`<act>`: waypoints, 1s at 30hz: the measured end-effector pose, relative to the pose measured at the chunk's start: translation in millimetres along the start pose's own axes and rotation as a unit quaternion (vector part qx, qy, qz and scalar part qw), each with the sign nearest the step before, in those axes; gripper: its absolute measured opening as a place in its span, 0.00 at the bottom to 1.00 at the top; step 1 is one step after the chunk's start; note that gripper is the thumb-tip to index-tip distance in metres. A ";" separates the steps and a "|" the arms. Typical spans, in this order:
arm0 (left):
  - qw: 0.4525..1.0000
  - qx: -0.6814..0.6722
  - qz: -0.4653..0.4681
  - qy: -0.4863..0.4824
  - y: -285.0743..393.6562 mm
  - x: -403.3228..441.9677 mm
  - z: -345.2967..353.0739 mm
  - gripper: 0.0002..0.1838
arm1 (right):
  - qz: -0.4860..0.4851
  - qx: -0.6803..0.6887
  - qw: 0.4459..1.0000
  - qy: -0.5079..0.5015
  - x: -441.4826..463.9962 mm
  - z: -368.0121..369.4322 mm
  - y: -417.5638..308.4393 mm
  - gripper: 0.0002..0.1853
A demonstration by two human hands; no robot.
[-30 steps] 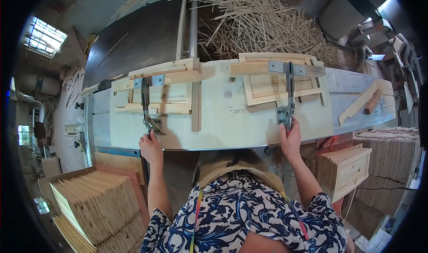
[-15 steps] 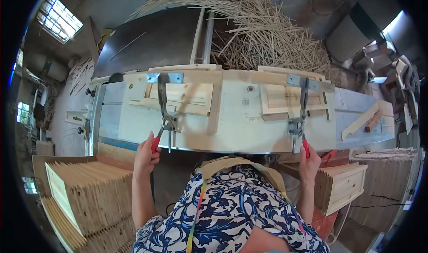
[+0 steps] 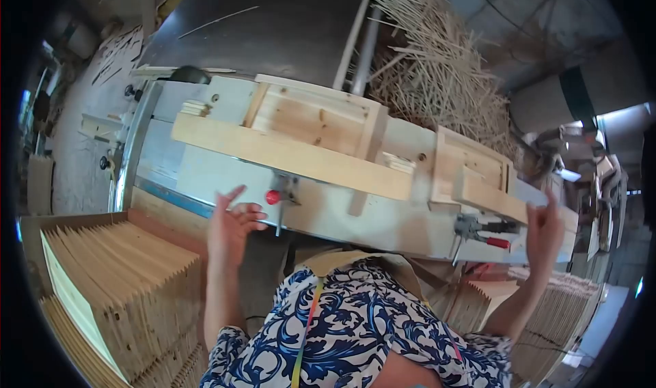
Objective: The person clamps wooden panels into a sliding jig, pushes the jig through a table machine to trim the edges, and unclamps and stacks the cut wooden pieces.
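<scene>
Pale board (image 3: 403, 231): lies on the metal bench (image 3: 162, 104), seemingly as a shared base keeping both clamps aligned.
Left hand (image 3: 230, 229): at the board's near edge, fingers parted and loosely curled, holding nothing; apart from the left clamp (image 3: 285, 186) beside it.
Right hand (image 3: 544, 227): at the board's right end, blurred, fingers partly bent; whether it touches the right bar (image 3: 495, 200) cannot be told.
Left frame (image 3: 314, 118): on the board's left part, towards its far edge.
Left bar (image 3: 294, 157): spans the board before the left frame, probably long so as to reach both corners; whether it bears on the wood is unclear.
Right frame (image 3: 447, 166): on the board's right part, behind the right bar.
Right clamp (image 3: 468, 227): at the board's near edge, handle pointing right, presumably there for easy reach.
Stack of frames (image 3: 137, 279): left of the board's near side, probably to stay handy.
</scene>
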State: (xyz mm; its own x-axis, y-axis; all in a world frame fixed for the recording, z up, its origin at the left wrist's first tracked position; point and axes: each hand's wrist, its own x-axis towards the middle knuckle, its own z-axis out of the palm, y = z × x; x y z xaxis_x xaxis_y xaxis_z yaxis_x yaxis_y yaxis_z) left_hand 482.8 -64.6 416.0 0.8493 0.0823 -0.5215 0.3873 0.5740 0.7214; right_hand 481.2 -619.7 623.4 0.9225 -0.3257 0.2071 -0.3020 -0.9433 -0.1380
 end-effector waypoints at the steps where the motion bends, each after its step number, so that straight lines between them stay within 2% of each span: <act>1: 0.999 0.030 -0.011 0.015 -14.6 4.6 -9.1 0.37 | -0.069 0.020 0.997 0.022 28.5 -5.8 -49.9 0.26; 2: 0.996 0.091 -0.015 0.012 -26.8 5.4 -12.8 0.32 | -0.130 0.081 0.988 -0.003 59.6 2.8 -86.0 0.24; 3: 0.996 0.075 -0.040 0.015 -46.3 7.1 -24.6 0.30 | -0.212 0.144 0.966 -0.036 90.5 21.9 -122.0 0.23; 4: 0.991 0.113 -0.062 0.025 -48.0 -1.2 -14.0 0.30 | -0.238 0.169 0.949 -0.118 120.5 40.5 -154.7 0.22; 5: 0.989 0.127 -0.081 0.013 -54.3 -6.0 -12.6 0.29 | -0.263 0.179 0.940 -0.124 143.8 69.1 -184.1 0.22; 7: 0.981 0.159 -0.105 -0.033 -69.3 -18.7 -8.4 0.28 | -0.344 0.186 0.887 -0.247 193.4 158.0 -238.4 0.25; 9: 0.974 0.188 -0.103 -0.073 -74.0 -31.4 -10.0 0.27 | -0.419 0.170 0.866 -0.212 241.2 313.2 -229.6 0.27; 10: 0.973 0.199 -0.097 -0.067 -78.3 -33.2 -13.8 0.28 | -0.389 0.089 0.851 -0.340 272.5 373.6 -230.6 0.27; 11: 0.970 0.220 -0.089 -0.049 -63.0 -37.1 -12.9 0.28 | -0.333 0.109 0.835 -0.425 282.7 405.3 -236.1 0.26; 12: 0.976 0.206 -0.070 -0.006 -64.7 -39.9 -21.9 0.28 | -0.421 0.117 0.804 -0.403 302.6 455.7 -232.3 0.25; 13: 0.978 0.199 -0.060 0.017 -67.7 -38.0 -27.3 0.28 | -0.406 0.161 0.817 -0.376 307.2 459.9 -225.5 0.26; 14: 0.978 0.199 -0.053 0.020 -73.2 -36.3 -37.2 0.28 | -0.413 0.163 0.815 -0.372 306.2 439.5 -235.8 0.26; 16: 0.982 0.167 -0.042 0.082 -83.2 -35.2 -54.0 0.27 | -0.440 0.062 0.868 -0.223 281.9 361.2 -247.1 0.25; 19: 0.984 0.169 0.007 0.049 -83.5 -40.9 -55.5 0.26 | -0.376 0.016 0.861 -0.342 208.8 186.5 -327.0 0.19; 20: 0.984 0.170 0.015 0.044 -80.8 -41.9 -52.7 0.26 | -0.471 0.047 0.854 -0.218 212.7 187.5 -323.9 0.17; 21: 0.985 0.172 0.028 0.019 -80.9 -52.3 -53.0 0.24 | -0.432 0.068 0.882 -0.173 190.2 155.1 -327.5 0.14; 22: 0.984 0.173 0.040 -0.001 -81.4 -62.8 -48.9 0.23 | -0.500 0.027 0.862 -0.083 214.6 146.9 -320.3 0.13; 23: 0.983 0.179 0.046 -0.004 -83.6 -74.5 -43.1 0.23 | -0.508 0.023 0.861 -0.007 228.2 121.4 -315.5 0.14; 24: 0.981 0.183 0.056 -0.006 -83.3 -89.5 -35.8 0.22 | -0.536 0.041 0.834 0.123 261.8 108.3 -299.6 0.15; 25: 0.976 0.208 0.043 -0.037 -63.9 -115.6 -44.5 0.21 | -0.469 0.163 0.867 0.048 210.4 50.8 -280.7 0.16; 26: 0.975 0.212 0.048 -0.039 -63.1 -128.1 -38.1 0.21 | -0.430 0.295 0.853 -0.019 183.9 -5.8 -291.8 0.17; 28: 0.966 0.228 0.117 -0.034 -56.0 -154.1 -24.8 0.18 | -0.470 0.302 0.826 -0.076 191.5 -70.8 -297.6 0.20; 30: 0.945 0.254 0.204 -0.036 -29.7 -183.1 3.1 0.14 | -0.439 0.389 0.799 -0.136 143.4 -108.9 -327.5 0.19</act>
State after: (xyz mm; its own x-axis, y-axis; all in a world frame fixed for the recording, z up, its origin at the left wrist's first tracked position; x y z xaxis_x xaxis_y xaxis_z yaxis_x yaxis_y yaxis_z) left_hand 316.9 -99.2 491.5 0.9802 0.1466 -0.1334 0.1291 0.0388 0.9909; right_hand 686.2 -364.5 803.8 0.7472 0.5644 0.3509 0.6323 -0.4413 -0.6367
